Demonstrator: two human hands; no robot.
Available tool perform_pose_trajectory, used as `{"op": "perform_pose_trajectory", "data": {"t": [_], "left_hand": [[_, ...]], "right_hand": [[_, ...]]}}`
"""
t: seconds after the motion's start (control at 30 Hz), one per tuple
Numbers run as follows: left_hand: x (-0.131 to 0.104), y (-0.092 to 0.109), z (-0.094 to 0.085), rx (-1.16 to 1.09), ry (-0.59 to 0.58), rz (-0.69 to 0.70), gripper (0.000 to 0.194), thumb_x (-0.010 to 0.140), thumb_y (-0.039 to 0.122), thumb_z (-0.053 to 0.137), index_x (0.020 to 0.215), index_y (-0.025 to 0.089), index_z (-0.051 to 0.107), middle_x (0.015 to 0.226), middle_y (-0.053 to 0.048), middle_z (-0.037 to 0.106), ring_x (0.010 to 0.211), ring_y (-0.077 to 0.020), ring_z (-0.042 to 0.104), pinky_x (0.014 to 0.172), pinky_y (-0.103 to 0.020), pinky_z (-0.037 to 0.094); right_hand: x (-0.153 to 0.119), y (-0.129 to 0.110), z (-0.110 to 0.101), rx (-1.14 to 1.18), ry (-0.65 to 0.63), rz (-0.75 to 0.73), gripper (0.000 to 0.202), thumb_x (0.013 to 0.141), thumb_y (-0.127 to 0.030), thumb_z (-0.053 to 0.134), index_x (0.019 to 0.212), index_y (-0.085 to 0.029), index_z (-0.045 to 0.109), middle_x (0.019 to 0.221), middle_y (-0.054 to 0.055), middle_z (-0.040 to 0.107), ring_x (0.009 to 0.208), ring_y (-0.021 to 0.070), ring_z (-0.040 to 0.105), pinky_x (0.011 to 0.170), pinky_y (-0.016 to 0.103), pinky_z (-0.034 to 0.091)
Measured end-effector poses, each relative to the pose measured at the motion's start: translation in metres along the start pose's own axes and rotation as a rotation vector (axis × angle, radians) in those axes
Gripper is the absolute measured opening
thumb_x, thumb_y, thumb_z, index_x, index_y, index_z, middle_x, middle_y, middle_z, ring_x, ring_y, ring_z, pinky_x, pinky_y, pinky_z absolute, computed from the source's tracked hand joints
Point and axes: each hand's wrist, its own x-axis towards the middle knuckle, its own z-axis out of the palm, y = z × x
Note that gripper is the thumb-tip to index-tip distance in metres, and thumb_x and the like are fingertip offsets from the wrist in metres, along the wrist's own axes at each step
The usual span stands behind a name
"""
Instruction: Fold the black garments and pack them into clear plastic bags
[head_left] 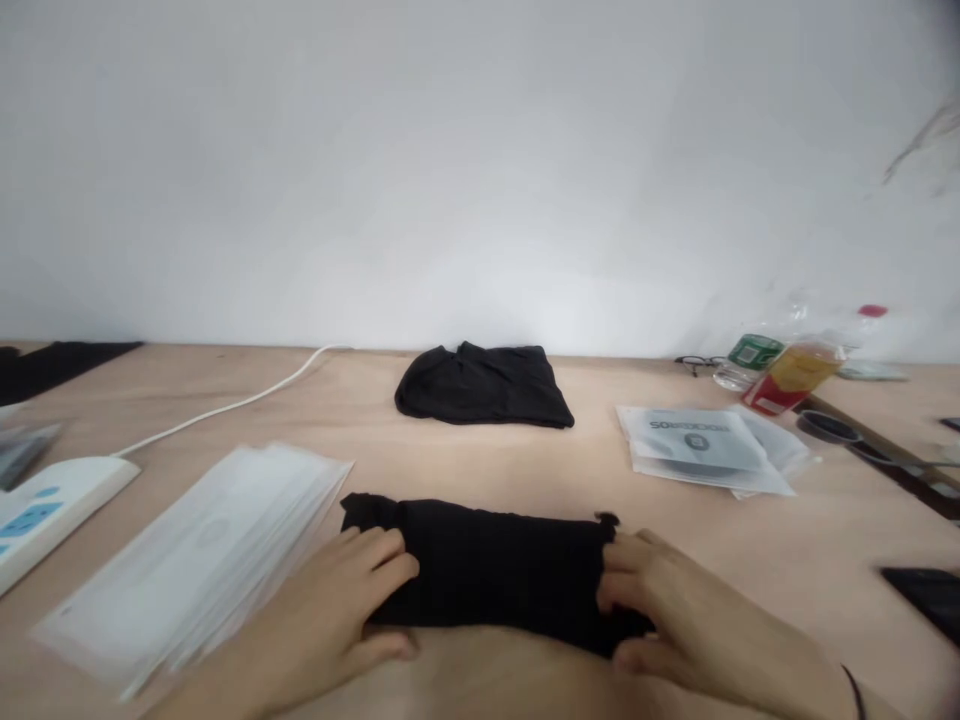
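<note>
A black folded cloth (502,570) lies in a wide strip on the table before me. My left hand (352,595) holds its left end, fingers curled over the top and thumb at the near edge. At the right end, my right hand (667,605) grips the cloth in the same way, the fingers bent and the thumb low. The fingertips are partly hidden against the dark fabric. Farther back, near the wall, rests another black folded cloth (484,385), apart from both hands.
Left of my arm lies a stack of clear plastic bags (217,540), beside a white power strip (67,510) with a white cable (240,402). To the right are printed plastic bags (694,445), two bottles (795,375), glasses (697,364) and a dark phone-like object (926,600).
</note>
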Motion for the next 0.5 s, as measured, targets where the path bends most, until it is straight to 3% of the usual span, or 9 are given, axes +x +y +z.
{"op": "perform_pose_trajectory", "data": {"t": [0.1, 0.2, 0.3, 0.37, 0.43, 0.5], "left_hand": [[-0.004, -0.007, 0.015, -0.055, 0.133, -0.109, 0.037, 0.088, 0.04, 0.051, 0.124, 0.03, 0.052, 0.123, -0.006, 0.057, 0.109, -0.0274, 0.052, 0.09, -0.04, 0.038], [0.01, -0.03, 0.023, -0.166, 0.216, -0.41, 0.039, 0.086, 0.029, 0.049, 0.125, 0.026, 0.051, 0.133, -0.008, 0.052, 0.124, -0.031, 0.042, 0.096, -0.046, 0.032], [0.021, -0.056, 0.022, -0.419, 0.142, -0.658, 0.02, 0.071, 0.026, 0.06, 0.09, 0.02, 0.062, 0.095, -0.007, 0.067, 0.097, -0.0317, 0.059, 0.08, -0.04, 0.041], [0.023, -0.065, 0.018, -0.538, 0.114, -0.699, 0.01, 0.067, 0.027, 0.062, 0.067, 0.02, 0.055, 0.067, -0.001, 0.061, 0.074, -0.0261, 0.062, 0.067, -0.034, 0.043], [0.021, -0.065, 0.013, -0.604, 0.136, -0.695, 0.018, 0.07, 0.033, 0.06, 0.064, 0.02, 0.049, 0.06, 0.002, 0.056, 0.068, -0.0226, 0.061, 0.061, -0.03, 0.043], [0.017, -0.058, 0.008, -0.742, 0.173, -0.697, 0.021, 0.076, 0.041, 0.056, 0.074, 0.02, 0.053, 0.07, 0.001, 0.061, 0.075, -0.0215, 0.064, 0.064, -0.03, 0.047]], "right_hand": [[0.0, -0.009, 0.021, -0.114, 0.134, -0.01, 0.021, 0.083, -0.037, 0.064, 0.099, -0.023, 0.066, 0.099, 0.007, 0.066, 0.092, 0.0244, 0.06, 0.08, 0.039, 0.047], [0.007, 0.001, 0.048, -0.361, 0.276, -0.123, 0.06, 0.082, -0.054, 0.059, 0.132, -0.022, 0.049, 0.13, 0.014, 0.056, 0.117, 0.0371, 0.05, 0.094, 0.057, 0.04], [0.006, 0.022, 0.068, -0.474, 0.25, -0.155, 0.078, 0.081, -0.064, 0.049, 0.143, -0.02, 0.033, 0.139, 0.016, 0.047, 0.123, 0.0427, 0.045, 0.091, 0.066, 0.038], [0.005, 0.029, 0.069, -0.477, 0.243, -0.115, 0.075, 0.084, -0.062, 0.047, 0.145, -0.022, 0.029, 0.14, 0.015, 0.046, 0.124, 0.0427, 0.044, 0.09, 0.067, 0.038], [0.01, 0.023, 0.064, -0.448, 0.295, -0.059, 0.074, 0.085, -0.06, 0.048, 0.146, -0.022, 0.028, 0.141, 0.017, 0.045, 0.126, 0.0435, 0.041, 0.091, 0.069, 0.037], [0.024, 0.002, 0.057, -0.369, 0.345, -0.037, 0.077, 0.085, -0.059, 0.047, 0.146, -0.017, 0.026, 0.144, 0.02, 0.039, 0.129, 0.0427, 0.037, 0.095, 0.067, 0.035]]}}
